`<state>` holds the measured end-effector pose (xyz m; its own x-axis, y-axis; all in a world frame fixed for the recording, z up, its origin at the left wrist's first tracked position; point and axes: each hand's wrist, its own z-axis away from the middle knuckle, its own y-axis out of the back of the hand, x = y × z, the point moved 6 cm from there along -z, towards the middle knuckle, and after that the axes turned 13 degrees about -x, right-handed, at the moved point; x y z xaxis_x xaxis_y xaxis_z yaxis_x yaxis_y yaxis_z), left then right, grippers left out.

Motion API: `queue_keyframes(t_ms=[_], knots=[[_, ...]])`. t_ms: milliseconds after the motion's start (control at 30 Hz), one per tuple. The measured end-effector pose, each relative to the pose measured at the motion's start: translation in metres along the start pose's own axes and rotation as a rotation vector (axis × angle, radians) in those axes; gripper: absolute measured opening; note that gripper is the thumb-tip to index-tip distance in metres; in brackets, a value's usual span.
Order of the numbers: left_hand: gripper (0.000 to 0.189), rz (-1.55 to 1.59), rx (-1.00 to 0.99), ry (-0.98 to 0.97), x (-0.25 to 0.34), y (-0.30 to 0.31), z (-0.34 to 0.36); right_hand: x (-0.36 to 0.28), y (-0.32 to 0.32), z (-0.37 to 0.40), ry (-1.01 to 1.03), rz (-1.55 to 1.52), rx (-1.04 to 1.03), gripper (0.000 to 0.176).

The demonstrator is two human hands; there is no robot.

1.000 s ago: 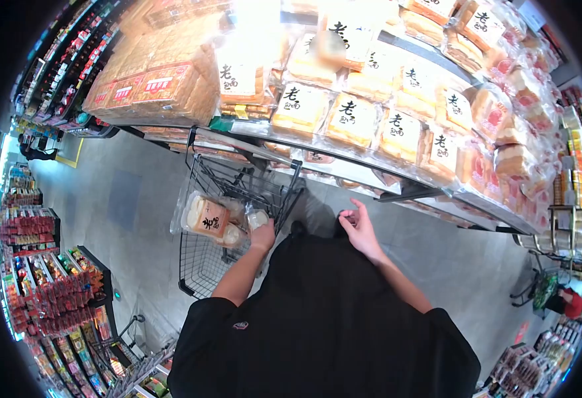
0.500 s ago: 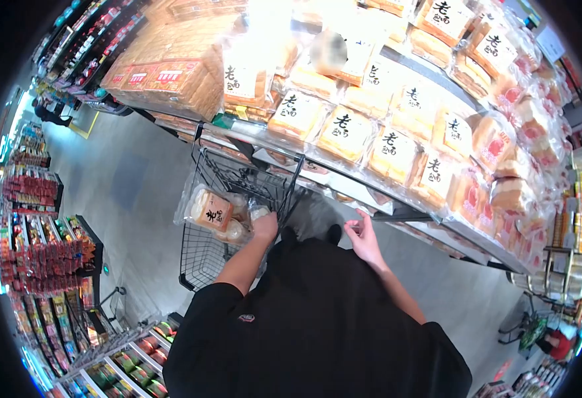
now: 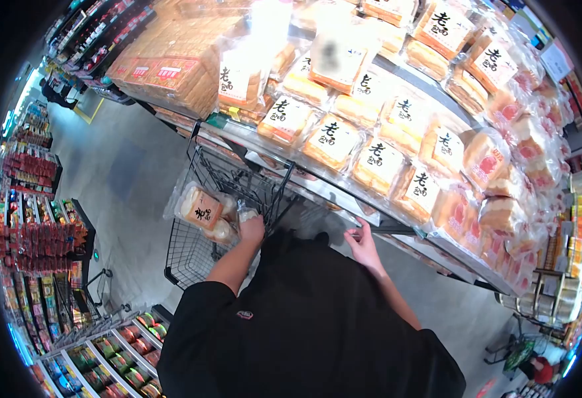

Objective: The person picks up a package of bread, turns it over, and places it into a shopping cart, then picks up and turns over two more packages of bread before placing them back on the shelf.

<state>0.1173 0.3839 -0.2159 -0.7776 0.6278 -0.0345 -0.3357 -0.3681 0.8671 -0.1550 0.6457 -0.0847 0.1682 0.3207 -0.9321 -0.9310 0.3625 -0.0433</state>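
My left hand (image 3: 252,229) reaches into the black wire shopping cart (image 3: 188,247), its fingers closed on a clear plastic bag (image 3: 245,211) with something pale inside. Beside that bag, within the cart, lies a larger clear package of bread (image 3: 201,207) with an orange and white label and black characters. My right hand (image 3: 363,244) hangs in front of the display's lower edge, fingers loosely bent and apart, with nothing seen in it. It is apart from the bread on the shelf.
A sloped display shelf (image 3: 344,174) fills the front, stacked with bagged bread loaves (image 3: 378,164). Brown packaged goods (image 3: 165,73) are piled at its left. A snack rack (image 3: 29,225) stands left; a second cart (image 3: 517,351) and a person (image 3: 539,369) are at lower right.
The view has turned slightly, so the display, the cart and the bread in it sit further left in the picture. Both hands keep nearly the same pose.
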Motion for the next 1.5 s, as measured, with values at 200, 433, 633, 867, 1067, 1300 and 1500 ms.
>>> queue_keyframes(t_ms=[200,433,633,867,1067,1300,1500], knots=[[0.019,0.151,-0.004,-0.029,-0.009,0.007,0.013,0.043,0.004,-0.020,-0.130,0.177,-0.057,0.070],[0.035,0.735,0.109,0.180,-0.086,0.034,0.020,-0.001,-0.035,-0.045,-0.283,0.333,-0.181,0.066],[0.051,0.438,0.905,0.307,-0.241,0.157,0.049,-0.009,-0.065,-0.068,-0.259,0.382,-0.166,0.064],[0.066,0.518,0.384,0.617,-0.380,0.104,-0.034,-0.023,-0.094,-0.072,-0.298,0.397,-0.116,0.060],[0.056,0.745,0.274,0.468,-0.370,0.065,-0.050,-0.017,-0.097,-0.063,-0.316,0.445,-0.076,0.063],[0.035,0.820,0.436,0.457,-0.359,0.050,-0.038,-0.026,-0.085,-0.083,-0.248,0.478,-0.122,0.064],[0.025,0.803,0.561,0.471,-0.318,0.101,0.001,-0.034,-0.053,-0.098,-0.171,0.548,-0.137,0.066]])
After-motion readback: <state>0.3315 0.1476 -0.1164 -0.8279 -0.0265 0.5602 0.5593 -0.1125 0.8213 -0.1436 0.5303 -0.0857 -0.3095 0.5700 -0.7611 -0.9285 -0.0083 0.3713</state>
